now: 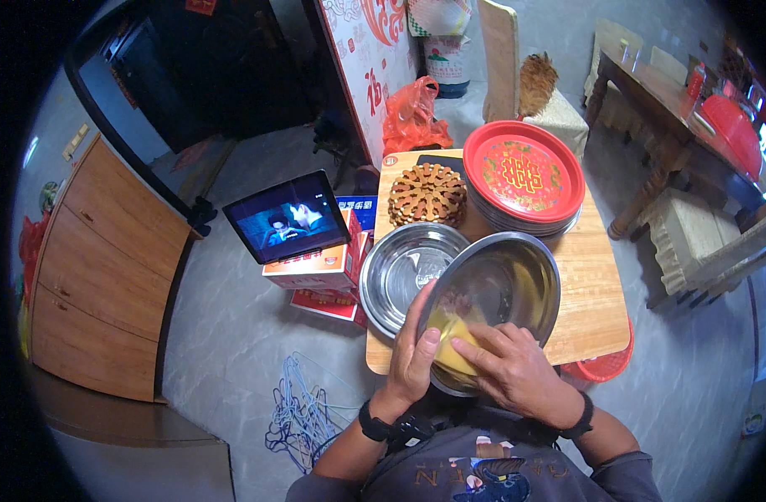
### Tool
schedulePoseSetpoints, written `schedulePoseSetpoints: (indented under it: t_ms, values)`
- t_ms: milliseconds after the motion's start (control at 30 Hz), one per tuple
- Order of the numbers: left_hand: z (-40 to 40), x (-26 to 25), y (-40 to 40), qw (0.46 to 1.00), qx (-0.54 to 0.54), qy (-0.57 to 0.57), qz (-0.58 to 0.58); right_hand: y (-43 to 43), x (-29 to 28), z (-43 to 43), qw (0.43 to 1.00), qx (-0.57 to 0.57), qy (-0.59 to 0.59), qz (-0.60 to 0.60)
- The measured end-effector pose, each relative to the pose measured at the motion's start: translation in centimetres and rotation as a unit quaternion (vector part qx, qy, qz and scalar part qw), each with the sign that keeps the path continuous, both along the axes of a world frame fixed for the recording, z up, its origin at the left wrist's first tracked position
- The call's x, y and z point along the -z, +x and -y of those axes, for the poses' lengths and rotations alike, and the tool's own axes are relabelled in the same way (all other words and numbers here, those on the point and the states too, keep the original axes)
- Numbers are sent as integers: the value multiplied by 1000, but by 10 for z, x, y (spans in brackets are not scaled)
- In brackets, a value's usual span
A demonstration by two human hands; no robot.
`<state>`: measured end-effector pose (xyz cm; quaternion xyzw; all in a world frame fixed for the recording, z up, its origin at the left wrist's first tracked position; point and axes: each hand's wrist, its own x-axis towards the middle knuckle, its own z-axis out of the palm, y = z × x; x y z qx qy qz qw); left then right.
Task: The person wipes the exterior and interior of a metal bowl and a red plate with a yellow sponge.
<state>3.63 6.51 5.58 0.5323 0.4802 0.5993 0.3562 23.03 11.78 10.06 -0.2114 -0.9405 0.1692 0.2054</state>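
A steel bowl (527,276) is tilted up on its side over the near edge of the wooden table (593,282). My left hand (413,357) grips its left rim, thumb towards the inside. My right hand (521,367) presses a yellow cloth (455,345) against the bowl's near rim. Behind it to the left lies another steel bowl (383,276), upright and shiny inside. Farther back are stacked wooden trivets (428,194) and, to their right, a red round tray (483,157) with a gold pattern on a pile of metal trays.
A tablet (285,216) stands on cardboard boxes (314,276) left of the table. Clothes hangers (301,414) lie on the floor. A red basket (599,367) sits below the table's near right corner. Chairs and a dark wooden table (662,94) stand at the right.
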Motion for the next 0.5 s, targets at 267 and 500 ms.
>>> schedulePoseSetpoints:
  t_ms: [267,500]
  values:
    - [0,-6,-12,1000,6,-16,-9,20,-16,-20,993,86,73,43]
    - [-2,-8,-5,999,33,29,-25,14,-12,-39,970,177,168,8]
